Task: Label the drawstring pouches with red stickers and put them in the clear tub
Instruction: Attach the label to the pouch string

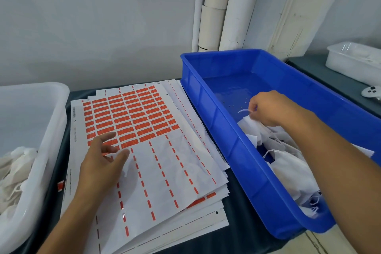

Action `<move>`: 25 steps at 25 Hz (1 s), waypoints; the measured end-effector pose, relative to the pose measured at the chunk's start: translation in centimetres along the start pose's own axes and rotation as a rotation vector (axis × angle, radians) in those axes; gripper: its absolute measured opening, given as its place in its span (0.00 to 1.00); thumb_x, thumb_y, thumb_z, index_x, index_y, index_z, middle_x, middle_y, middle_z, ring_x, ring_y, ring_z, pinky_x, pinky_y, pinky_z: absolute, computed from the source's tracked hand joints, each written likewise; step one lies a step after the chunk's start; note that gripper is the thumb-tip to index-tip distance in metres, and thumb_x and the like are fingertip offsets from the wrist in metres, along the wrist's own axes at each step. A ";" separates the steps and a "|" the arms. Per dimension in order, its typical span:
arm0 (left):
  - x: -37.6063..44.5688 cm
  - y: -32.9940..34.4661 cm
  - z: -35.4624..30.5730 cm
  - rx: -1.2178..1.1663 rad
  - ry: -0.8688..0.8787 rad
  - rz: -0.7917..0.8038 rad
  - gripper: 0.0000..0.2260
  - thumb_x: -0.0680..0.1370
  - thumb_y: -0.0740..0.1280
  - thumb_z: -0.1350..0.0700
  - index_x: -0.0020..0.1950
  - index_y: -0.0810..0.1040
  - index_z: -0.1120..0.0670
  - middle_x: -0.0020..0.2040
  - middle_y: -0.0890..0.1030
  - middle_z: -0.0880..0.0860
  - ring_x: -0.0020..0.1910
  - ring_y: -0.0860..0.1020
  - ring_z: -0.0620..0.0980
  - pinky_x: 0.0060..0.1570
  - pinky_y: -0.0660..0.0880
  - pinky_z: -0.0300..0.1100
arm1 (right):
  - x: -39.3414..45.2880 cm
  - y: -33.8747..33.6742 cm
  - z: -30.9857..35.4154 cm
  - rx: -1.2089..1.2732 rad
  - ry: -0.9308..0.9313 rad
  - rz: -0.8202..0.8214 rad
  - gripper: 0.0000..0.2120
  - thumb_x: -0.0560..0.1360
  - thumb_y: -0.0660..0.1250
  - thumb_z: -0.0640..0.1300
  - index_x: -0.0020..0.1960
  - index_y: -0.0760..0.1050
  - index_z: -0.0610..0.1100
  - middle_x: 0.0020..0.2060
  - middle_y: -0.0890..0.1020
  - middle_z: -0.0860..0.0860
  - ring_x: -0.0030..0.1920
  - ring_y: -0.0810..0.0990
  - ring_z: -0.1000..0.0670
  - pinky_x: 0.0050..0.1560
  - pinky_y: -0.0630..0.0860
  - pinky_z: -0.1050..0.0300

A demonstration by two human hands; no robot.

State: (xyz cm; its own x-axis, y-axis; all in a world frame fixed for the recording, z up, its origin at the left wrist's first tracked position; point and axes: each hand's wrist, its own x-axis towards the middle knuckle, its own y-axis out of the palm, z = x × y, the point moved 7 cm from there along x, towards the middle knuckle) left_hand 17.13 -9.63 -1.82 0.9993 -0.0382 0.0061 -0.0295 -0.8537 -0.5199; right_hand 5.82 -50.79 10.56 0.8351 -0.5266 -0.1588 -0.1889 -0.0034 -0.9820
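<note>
Picking the next pouch out of the blue bin, head view.

Pinching the top drawstring pouch (250, 123) by its cord with the fingers (254, 109) of the right hand (268, 108), over the heap of unlabelled pouches (288, 163) in the blue bin (224, 130). Hovering the left hand (103, 161) over the red sticker sheet (132, 117) on the tabletop (243, 208), fingers spread wide, holding nothing. Judging it best: lifting slowly so neighbouring cords are not tangling, peeling one sticker from the nearest full row, pressing it flat. Waiting at far left, the clear tub (51, 113), already holding pouches.
</note>
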 end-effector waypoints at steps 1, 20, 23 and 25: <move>0.0 0.0 0.0 0.001 -0.002 0.001 0.26 0.75 0.75 0.49 0.69 0.68 0.40 0.55 0.77 0.46 0.39 0.79 0.48 0.28 0.74 0.36 | -0.1 0.4 0.1 0.011 -0.022 0.063 0.10 0.79 0.68 0.48 0.60 0.80 0.50 0.58 0.80 0.50 0.55 0.80 0.45 0.53 0.79 0.51; -0.6 -0.5 -1.4 -0.071 0.074 -0.042 0.22 0.76 0.74 0.48 0.64 0.69 0.37 0.54 0.79 0.45 0.41 0.79 0.48 0.30 0.74 0.35 | -4.9 -12.4 10.5 0.184 -0.222 -0.496 0.09 0.74 0.70 0.35 0.53 0.83 0.41 0.49 0.84 0.45 0.50 0.80 0.43 0.47 0.77 0.52; -1.3 -0.7 -2.6 -0.145 0.157 -0.042 0.19 0.75 0.69 0.40 0.63 0.70 0.36 0.52 0.78 0.39 0.45 0.81 0.46 0.37 0.77 0.35 | -7.1 -13.8 15.3 0.482 -0.432 -0.557 0.12 0.80 0.67 0.44 0.63 0.80 0.49 0.53 0.84 0.53 0.53 0.80 0.50 0.54 0.75 0.58; -1.8 -1.0 -3.5 -0.240 0.222 -0.025 0.17 0.78 0.66 0.37 0.64 0.71 0.38 0.54 0.80 0.38 0.51 0.82 0.46 0.44 0.80 0.38 | -7.6 -12.2 18.7 0.634 -0.567 -0.437 0.10 0.80 0.68 0.46 0.61 0.81 0.52 0.50 0.83 0.57 0.46 0.79 0.58 0.45 0.72 0.68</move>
State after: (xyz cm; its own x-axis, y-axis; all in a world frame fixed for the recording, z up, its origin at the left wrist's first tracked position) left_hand 15.30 -10.50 1.64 0.9706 -0.1055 0.2162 -0.0364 -0.9527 -0.3016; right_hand 11.48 -30.87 21.83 0.9230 -0.0968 0.3724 0.3746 0.4469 -0.8124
